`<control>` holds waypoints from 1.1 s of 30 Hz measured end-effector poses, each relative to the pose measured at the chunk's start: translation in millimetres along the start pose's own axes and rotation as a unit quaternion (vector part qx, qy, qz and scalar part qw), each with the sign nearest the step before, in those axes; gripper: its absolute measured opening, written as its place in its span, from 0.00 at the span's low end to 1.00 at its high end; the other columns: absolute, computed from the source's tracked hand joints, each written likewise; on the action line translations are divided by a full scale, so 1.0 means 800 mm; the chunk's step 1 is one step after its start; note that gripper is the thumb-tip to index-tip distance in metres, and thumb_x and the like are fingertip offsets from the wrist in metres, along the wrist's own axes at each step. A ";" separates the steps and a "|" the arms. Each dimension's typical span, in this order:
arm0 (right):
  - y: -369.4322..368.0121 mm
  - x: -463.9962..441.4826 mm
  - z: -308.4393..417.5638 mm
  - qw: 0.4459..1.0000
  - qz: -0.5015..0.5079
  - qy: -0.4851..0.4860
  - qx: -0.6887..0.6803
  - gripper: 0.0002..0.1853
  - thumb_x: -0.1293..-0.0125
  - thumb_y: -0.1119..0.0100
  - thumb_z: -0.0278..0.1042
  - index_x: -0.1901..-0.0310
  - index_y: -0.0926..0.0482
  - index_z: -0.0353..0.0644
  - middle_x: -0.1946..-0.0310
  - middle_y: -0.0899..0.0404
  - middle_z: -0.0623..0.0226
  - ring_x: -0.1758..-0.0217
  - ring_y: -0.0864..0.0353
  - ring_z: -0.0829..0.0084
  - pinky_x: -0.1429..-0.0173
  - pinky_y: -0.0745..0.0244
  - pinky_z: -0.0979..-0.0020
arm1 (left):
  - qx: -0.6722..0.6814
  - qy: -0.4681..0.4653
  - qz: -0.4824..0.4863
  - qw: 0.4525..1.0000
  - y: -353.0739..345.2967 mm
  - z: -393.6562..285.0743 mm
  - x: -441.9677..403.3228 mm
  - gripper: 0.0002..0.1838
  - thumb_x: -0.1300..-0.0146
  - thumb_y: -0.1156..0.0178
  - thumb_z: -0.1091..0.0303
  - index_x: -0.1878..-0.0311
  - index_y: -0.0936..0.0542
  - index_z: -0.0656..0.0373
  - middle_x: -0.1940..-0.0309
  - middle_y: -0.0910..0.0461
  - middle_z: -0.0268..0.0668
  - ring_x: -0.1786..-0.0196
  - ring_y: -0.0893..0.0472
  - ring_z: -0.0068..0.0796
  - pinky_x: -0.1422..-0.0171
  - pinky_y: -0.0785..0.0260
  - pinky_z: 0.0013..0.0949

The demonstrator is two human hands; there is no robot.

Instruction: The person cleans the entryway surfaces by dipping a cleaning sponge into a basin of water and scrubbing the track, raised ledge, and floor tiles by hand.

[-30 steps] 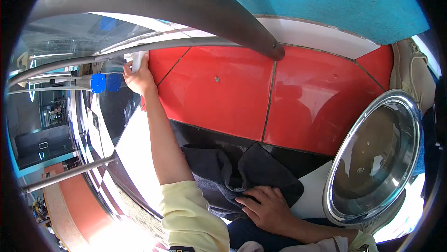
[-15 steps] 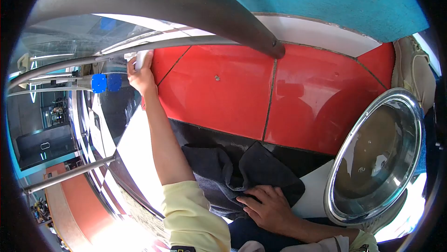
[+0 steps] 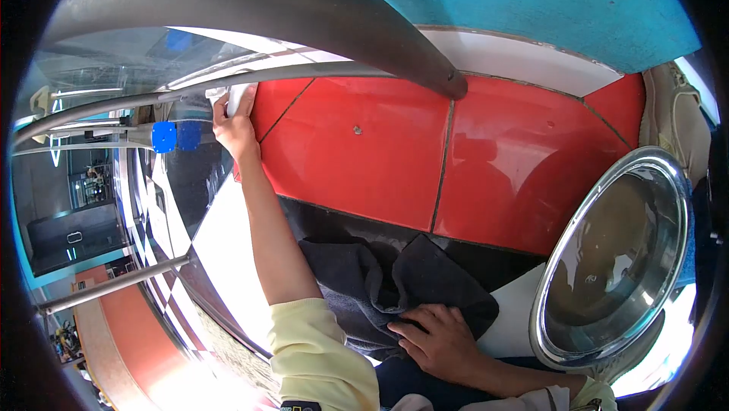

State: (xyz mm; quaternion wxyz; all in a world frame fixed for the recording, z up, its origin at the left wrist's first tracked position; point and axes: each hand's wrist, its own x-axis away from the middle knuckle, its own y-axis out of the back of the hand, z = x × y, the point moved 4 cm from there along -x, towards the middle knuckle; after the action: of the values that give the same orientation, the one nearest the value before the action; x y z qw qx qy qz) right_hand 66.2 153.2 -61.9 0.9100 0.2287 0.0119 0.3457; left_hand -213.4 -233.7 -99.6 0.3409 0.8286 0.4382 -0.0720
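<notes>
At the upper left, my left hand [image 3: 235, 129] has its fingers closed around a small white object [image 3: 241, 100], at the edge of the red tiles [image 3: 345, 153]. The object is partly hidden by the fingers, and I cannot tell what it is. My right hand [image 3: 440, 344] lies on a dark cloth [image 3: 353, 274] at the bottom middle, its fingers apart and slightly bent. The cloth is bunched in folds over the black floor strip [image 3: 334, 221].
A metal basin [image 3: 541, 312] holding murky water stands at the right, near a beige shoe [image 3: 672, 111]. A thick dark tube [image 3: 304, 1] crosses the top. Behind it is a blue wall [image 3: 547, 1]. Glass and metal bars [image 3: 114, 283] are at the left.
My left hand has moved slightly to the right with the white object. My right hand and the cloth have stayed in place.
</notes>
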 end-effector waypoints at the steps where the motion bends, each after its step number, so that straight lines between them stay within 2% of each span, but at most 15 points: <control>1: 0.000 0.001 0.000 1.000 0.001 0.000 0.001 0.17 0.40 0.37 0.38 0.48 0.20 0.54 0.51 0.24 0.71 0.45 0.28 0.67 0.47 0.37 0.63 | 0.005 -0.001 0.007 1.000 -0.001 -0.002 0.001 0.28 0.58 0.22 0.52 0.59 0.18 0.61 0.59 0.18 0.44 0.56 0.20 0.39 0.47 0.29 0.38; 2: 0.000 0.001 0.001 1.000 0.003 -0.002 -0.004 0.17 0.40 0.37 0.38 0.48 0.20 0.53 0.51 0.24 0.71 0.45 0.28 0.67 0.47 0.37 0.63 | 0.010 0.000 0.014 1.000 -0.001 -0.002 0.002 0.27 0.58 0.22 0.53 0.59 0.18 0.61 0.59 0.18 0.44 0.57 0.20 0.39 0.47 0.29 0.38; 6: 0.003 -0.001 0.002 1.000 0.003 -0.003 -0.013 0.17 0.40 0.37 0.38 0.48 0.19 0.52 0.51 0.24 0.71 0.45 0.28 0.67 0.46 0.37 0.63 | -0.243 -0.018 -0.070 0.967 0.007 -0.020 0.004 0.28 0.59 0.22 0.53 0.59 0.18 0.61 0.60 0.18 0.43 0.58 0.20 0.37 0.49 0.29 0.38; 10: 0.001 0.000 0.001 1.000 -0.003 0.001 -0.007 0.17 0.40 0.37 0.38 0.48 0.19 0.52 0.51 0.24 0.71 0.45 0.29 0.67 0.47 0.37 0.63 | 0.021 -0.006 0.032 0.999 -0.002 -0.008 0.006 0.27 0.60 0.23 0.50 0.63 0.19 0.61 0.61 0.18 0.47 0.57 0.19 0.43 0.49 0.29 0.41; 11: 0.001 0.000 0.000 1.000 -0.004 0.000 -0.007 0.17 0.40 0.37 0.38 0.48 0.19 0.52 0.51 0.24 0.71 0.45 0.29 0.68 0.47 0.37 0.63 | -0.039 -0.023 0.014 0.999 0.001 -0.010 0.005 0.28 0.61 0.24 0.49 0.62 0.19 0.61 0.60 0.18 0.49 0.56 0.19 0.46 0.48 0.29 0.43; 14: 0.000 0.000 0.001 1.000 -0.004 0.000 -0.010 0.17 0.40 0.37 0.38 0.49 0.19 0.52 0.51 0.24 0.71 0.45 0.29 0.68 0.47 0.36 0.63 | -0.221 -0.021 -0.094 0.971 0.013 -0.020 0.008 0.29 0.61 0.23 0.50 0.60 0.19 0.61 0.59 0.18 0.49 0.55 0.20 0.47 0.47 0.30 0.44; 15: 0.000 0.000 0.001 1.000 -0.004 0.001 -0.012 0.17 0.41 0.36 0.38 0.49 0.19 0.52 0.51 0.24 0.71 0.45 0.29 0.68 0.47 0.36 0.63 | -0.230 -0.025 -0.081 0.970 0.013 -0.014 0.003 0.29 0.61 0.23 0.49 0.59 0.18 0.60 0.57 0.18 0.48 0.53 0.20 0.48 0.45 0.30 0.44; 18: 0.000 -0.001 0.000 1.000 -0.004 0.004 -0.009 0.17 0.41 0.36 0.38 0.48 0.19 0.52 0.51 0.24 0.71 0.44 0.29 0.67 0.47 0.36 0.63 | -0.141 -0.078 -0.026 0.987 0.007 -0.007 0.002 0.29 0.61 0.23 0.48 0.60 0.19 0.60 0.56 0.18 0.48 0.53 0.20 0.47 0.45 0.31 0.44; 19: 0.000 0.000 0.000 1.000 -0.003 0.004 -0.006 0.17 0.41 0.36 0.38 0.48 0.19 0.53 0.51 0.25 0.71 0.44 0.29 0.67 0.47 0.36 0.63 | -0.134 -0.068 0.008 0.989 0.003 -0.016 0.008 0.29 0.60 0.24 0.48 0.59 0.19 0.59 0.57 0.18 0.47 0.52 0.20 0.46 0.45 0.31 0.44; 22: 0.001 0.001 0.000 1.000 -0.001 -0.001 -0.007 0.17 0.41 0.36 0.37 0.48 0.20 0.53 0.51 0.25 0.71 0.44 0.29 0.67 0.47 0.36 0.63 | -0.155 -0.080 0.012 0.985 0.012 0.002 -0.011 0.29 0.60 0.24 0.47 0.60 0.18 0.58 0.58 0.18 0.46 0.53 0.20 0.46 0.46 0.30 0.44; 26: 0.000 -0.001 0.000 1.000 -0.001 -0.002 -0.019 0.17 0.40 0.37 0.37 0.48 0.20 0.53 0.50 0.25 0.71 0.44 0.29 0.67 0.47 0.36 0.62 | -0.259 -0.049 0.021 0.964 0.027 -0.004 -0.025 0.29 0.61 0.24 0.46 0.61 0.18 0.56 0.59 0.18 0.44 0.55 0.20 0.46 0.48 0.30 0.43; 27: 0.000 -0.001 0.001 1.000 0.003 -0.003 -0.015 0.17 0.40 0.37 0.37 0.48 0.20 0.53 0.50 0.25 0.70 0.44 0.29 0.67 0.46 0.36 0.62 | -0.235 -0.082 0.048 0.967 0.027 -0.007 -0.028 0.29 0.60 0.24 0.45 0.60 0.18 0.56 0.60 0.17 0.44 0.56 0.19 0.45 0.49 0.29 0.43; 31: 0.000 0.000 0.001 1.000 0.009 -0.004 -0.007 0.18 0.40 0.38 0.37 0.47 0.20 0.53 0.50 0.25 0.70 0.43 0.29 0.67 0.45 0.37 0.61 | -0.178 -0.036 0.104 0.978 0.022 0.003 -0.030 0.30 0.59 0.24 0.44 0.58 0.17 0.56 0.61 0.16 0.44 0.56 0.18 0.42 0.51 0.28 0.40; 33: -0.002 0.001 -0.001 1.000 0.009 -0.001 -0.011 0.18 0.40 0.38 0.37 0.47 0.20 0.52 0.50 0.25 0.70 0.43 0.30 0.67 0.46 0.37 0.61 | -0.240 -0.047 0.059 0.968 0.023 0.000 -0.032 0.30 0.58 0.24 0.44 0.57 0.18 0.56 0.61 0.16 0.44 0.58 0.17 0.41 0.51 0.28 0.39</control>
State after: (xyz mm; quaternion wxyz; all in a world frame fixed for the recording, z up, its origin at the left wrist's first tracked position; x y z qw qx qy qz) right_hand 67.2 153.0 -62.8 0.9094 0.2190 0.0049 0.3535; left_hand -214.8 -258.0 -79.8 0.5536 0.7428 0.3761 0.0172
